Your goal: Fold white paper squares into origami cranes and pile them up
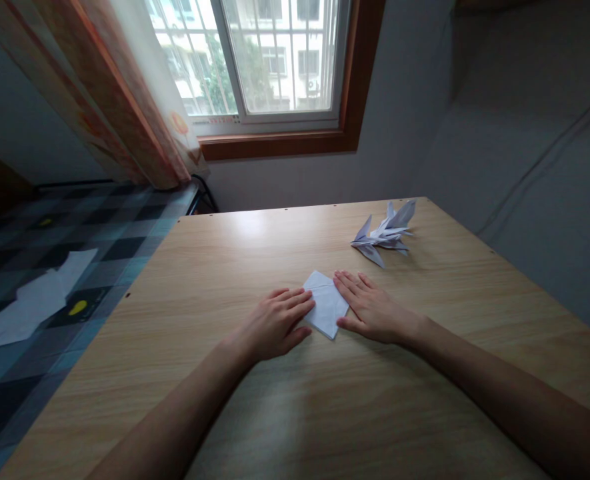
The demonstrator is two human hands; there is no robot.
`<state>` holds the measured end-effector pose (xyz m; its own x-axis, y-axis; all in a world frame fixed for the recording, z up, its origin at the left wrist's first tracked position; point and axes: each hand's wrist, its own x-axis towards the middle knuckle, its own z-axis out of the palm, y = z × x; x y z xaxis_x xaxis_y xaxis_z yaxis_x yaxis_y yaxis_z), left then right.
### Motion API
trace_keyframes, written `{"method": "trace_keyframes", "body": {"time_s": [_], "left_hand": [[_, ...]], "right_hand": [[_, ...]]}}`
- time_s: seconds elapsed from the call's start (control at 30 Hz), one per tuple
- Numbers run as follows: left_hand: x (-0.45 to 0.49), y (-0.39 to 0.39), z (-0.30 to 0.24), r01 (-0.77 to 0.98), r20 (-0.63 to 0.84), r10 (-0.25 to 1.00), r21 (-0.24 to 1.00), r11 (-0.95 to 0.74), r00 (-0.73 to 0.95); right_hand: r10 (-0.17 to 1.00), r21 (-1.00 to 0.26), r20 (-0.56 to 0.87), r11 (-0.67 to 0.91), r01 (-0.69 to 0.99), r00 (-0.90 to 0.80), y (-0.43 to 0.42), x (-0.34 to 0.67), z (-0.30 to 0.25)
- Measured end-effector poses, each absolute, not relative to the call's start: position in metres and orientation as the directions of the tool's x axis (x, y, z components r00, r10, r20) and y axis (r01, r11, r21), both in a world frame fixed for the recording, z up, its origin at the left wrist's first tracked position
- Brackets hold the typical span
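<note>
A folded piece of white paper [327,307] lies flat on the wooden table [215,400], one corner pointing towards me. My left hand [283,320] rests palm down at its left edge, fingertips on the paper and thumb stretched out on the table. On the opposite side, my right hand [367,307] lies flat with its fingers extended, the fingertips touching the paper's right edge. Both hands are open and grip nothing. Farther back on the right sits a cluster of folded white paper shapes [387,233] with pointed tips.
Left of the table is a bed with a checked cover [139,207], where loose white paper sheets [39,303] lie. Behind the table are a wall and a barred window [279,60] with an orange curtain [125,87]. A cable [549,153] runs along the right wall.
</note>
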<state>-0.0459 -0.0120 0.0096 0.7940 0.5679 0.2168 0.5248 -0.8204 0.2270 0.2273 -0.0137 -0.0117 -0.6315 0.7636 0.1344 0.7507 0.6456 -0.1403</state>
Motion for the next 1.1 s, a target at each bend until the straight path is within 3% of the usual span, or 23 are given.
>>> {"method": "trace_keyframes", "body": {"time_s": [0.23, 0.43, 0.93, 1.1], "left_hand": [[-0.036, -0.016, 0.011, 0.556, 0.3, 0.58, 0.17, -0.813, 0.757], [-0.036, -0.016, 0.01, 0.524, 0.321, 0.551, 0.175, -0.834, 0.77], [-0.039, -0.013, 0.011, 0.473, 0.37, 0.584, 0.352, -0.808, 0.723], [-0.036, -0.012, 0.009, 0.528, 0.415, 0.669, 0.413, -0.742, 0.616]], "right_hand": [[0.729, -0.162, 0.332, 0.67, 0.725, -0.599, -0.028, 0.223, -0.001], [0.667, -0.218, 0.315, 0.743, 0.632, -0.675, -0.029, 0.21, -0.002], [0.641, -0.345, 0.471, 0.766, 0.542, -0.606, -0.022, 0.222, -0.012], [0.652, -0.378, 0.469, 0.758, 0.532, -0.596, -0.026, 0.218, -0.015]]}}
